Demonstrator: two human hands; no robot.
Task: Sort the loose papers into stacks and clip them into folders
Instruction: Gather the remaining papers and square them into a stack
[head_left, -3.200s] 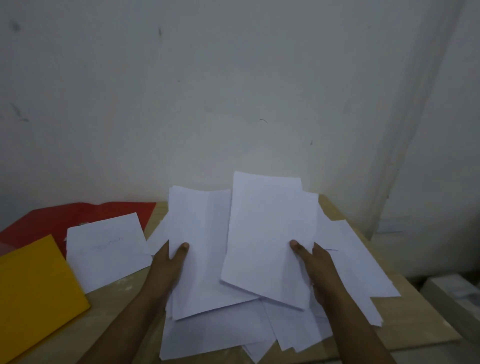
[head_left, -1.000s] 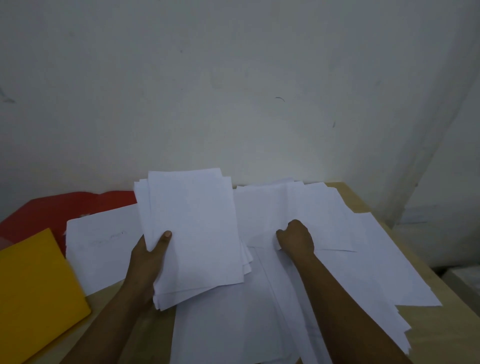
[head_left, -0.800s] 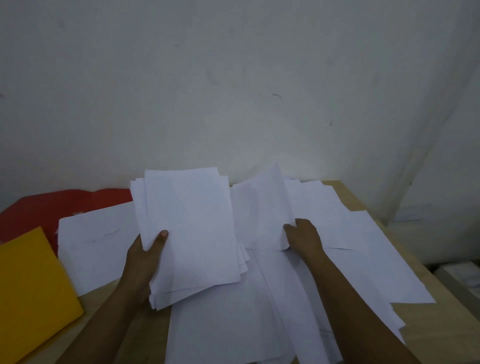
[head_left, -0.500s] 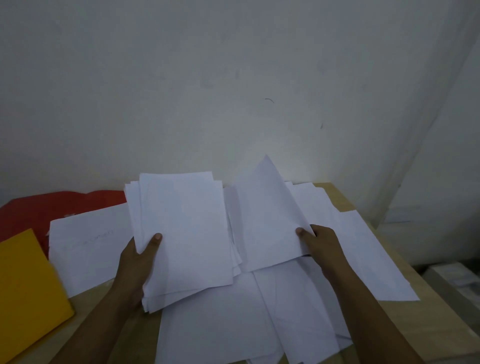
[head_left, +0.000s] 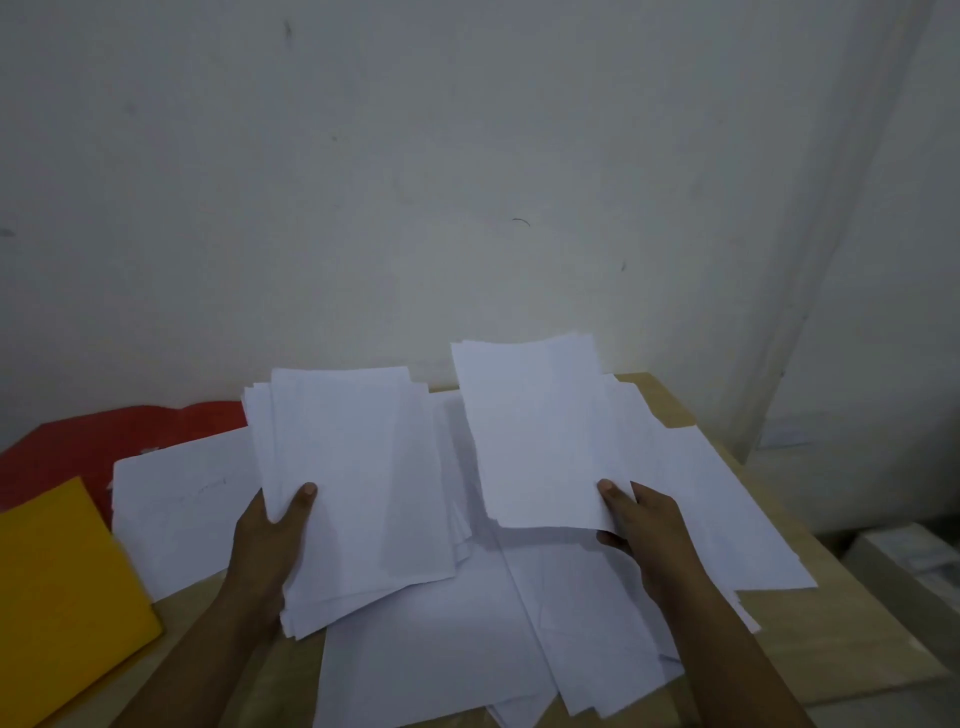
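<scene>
**Inspector:** State of the hands?

**Assistant:** The left hand (head_left: 270, 530) grips a gathered stack (head_left: 358, 493) of white sheets by its lower left edge, thumb curled over the top sheet, the other fingers hidden beneath. The stack is raised at a tilt above the surface (head_left: 841, 649). The right hand (head_left: 641, 530) pinches a single sheet (head_left: 535, 431) at its lower right corner, thumb on top, fingers under. That sheet is lifted clear of the pile, just right of the stack and apart from it.

**Inspector:** The remaining papers?

**Assistant:** Loose papers (head_left: 467, 654) lie overlapped and unsquared across the middle and right of the surface, below both hands. One separate sheet (head_left: 176, 499) lies flat to the left with faint markings, too small to read.

**Inspector:** Folders?

**Assistant:** A yellow folder (head_left: 62, 597) at the near left and a red folder (head_left: 104, 441) behind it, partly under that separate sheet. I see no paper inside either, and no clip anywhere in view.

**Inspector:** Progress, in your judgement?

**Assistant:** Early. One stack is forming in the hand, and the lifted sheet looks bound for it, though I cannot confirm that. Most of the pile is unsorted. Squaring the stacks, filing and clipping are all outstanding.
</scene>
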